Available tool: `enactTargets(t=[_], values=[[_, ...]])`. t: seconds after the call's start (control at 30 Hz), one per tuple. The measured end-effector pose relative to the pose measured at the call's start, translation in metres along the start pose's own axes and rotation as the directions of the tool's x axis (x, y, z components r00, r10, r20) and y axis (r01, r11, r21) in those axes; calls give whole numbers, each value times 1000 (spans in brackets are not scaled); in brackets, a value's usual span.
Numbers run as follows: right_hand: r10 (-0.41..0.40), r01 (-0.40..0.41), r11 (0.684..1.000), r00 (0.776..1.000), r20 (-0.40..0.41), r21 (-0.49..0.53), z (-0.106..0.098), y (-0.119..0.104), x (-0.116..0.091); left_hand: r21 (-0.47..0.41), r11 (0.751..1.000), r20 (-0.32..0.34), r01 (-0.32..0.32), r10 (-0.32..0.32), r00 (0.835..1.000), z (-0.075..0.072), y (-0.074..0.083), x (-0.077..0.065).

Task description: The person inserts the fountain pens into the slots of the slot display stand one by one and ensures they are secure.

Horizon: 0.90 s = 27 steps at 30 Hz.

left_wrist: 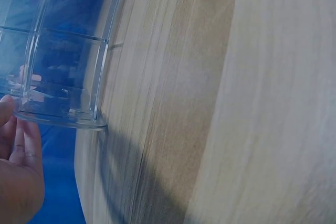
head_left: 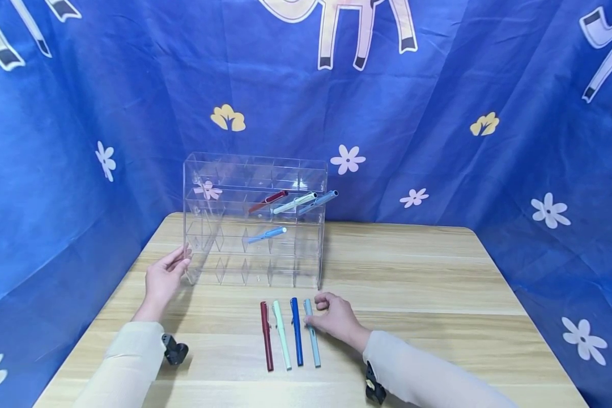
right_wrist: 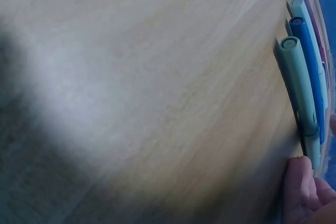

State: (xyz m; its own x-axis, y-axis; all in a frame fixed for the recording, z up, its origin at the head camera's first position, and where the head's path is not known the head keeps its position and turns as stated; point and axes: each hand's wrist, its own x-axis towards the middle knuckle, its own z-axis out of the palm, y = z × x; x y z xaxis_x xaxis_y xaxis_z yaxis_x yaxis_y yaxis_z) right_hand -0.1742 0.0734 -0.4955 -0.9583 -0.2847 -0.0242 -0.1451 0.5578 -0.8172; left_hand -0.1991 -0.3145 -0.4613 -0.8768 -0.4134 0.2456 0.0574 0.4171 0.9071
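A clear acrylic pen rack (head_left: 255,260) stands on the table, with my left hand (head_left: 164,277) at its lower left side, fingertips against the side wall. In the left wrist view, thumb and fingers meet the corner of the rack (left_wrist: 63,116). Before the rack lie a dark red pen (head_left: 267,337), a mint green pen (head_left: 281,335), a dark blue pen (head_left: 297,332) and a light blue pen (head_left: 313,343), side by side. My right hand (head_left: 336,318) is at the light blue pen's upper end, thumb over it, other fingers bent loosely to its right.
Slanting out of the rack's compartments are a dark red pen (head_left: 269,200), a mint green pen (head_left: 294,203) and a light blue pen (head_left: 318,202) in one row; another blue pen (head_left: 267,235) sits lower. A blue patterned curtain (head_left: 413,141) surrounds the wooden table (head_left: 413,272).
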Motion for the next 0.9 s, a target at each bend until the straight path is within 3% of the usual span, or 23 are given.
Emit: enactTargets(t=[0.3, 0.53, 0.73, 0.9], values=[[44, -39, 993, 998, 46, -107, 0, -10, -3, -4, 1000, 3, 18, -18, 1000, 0, -1, 1], [46, -39, 994, 997, 65, -104, 0, -11, -3, -29, 1000, 13, -2, 3, 1000, 1, 0, 0], [72, -80, 996, 987, 146, 48, -3, -5, 0, -39, 999, 12, 4, -4, 1000, 1, 0, -1], [90, -164, 957, 952, 293, 240, -14, 1, 7, -32, 999, 4, 12, -12, 1000, 1, -1, -1]])
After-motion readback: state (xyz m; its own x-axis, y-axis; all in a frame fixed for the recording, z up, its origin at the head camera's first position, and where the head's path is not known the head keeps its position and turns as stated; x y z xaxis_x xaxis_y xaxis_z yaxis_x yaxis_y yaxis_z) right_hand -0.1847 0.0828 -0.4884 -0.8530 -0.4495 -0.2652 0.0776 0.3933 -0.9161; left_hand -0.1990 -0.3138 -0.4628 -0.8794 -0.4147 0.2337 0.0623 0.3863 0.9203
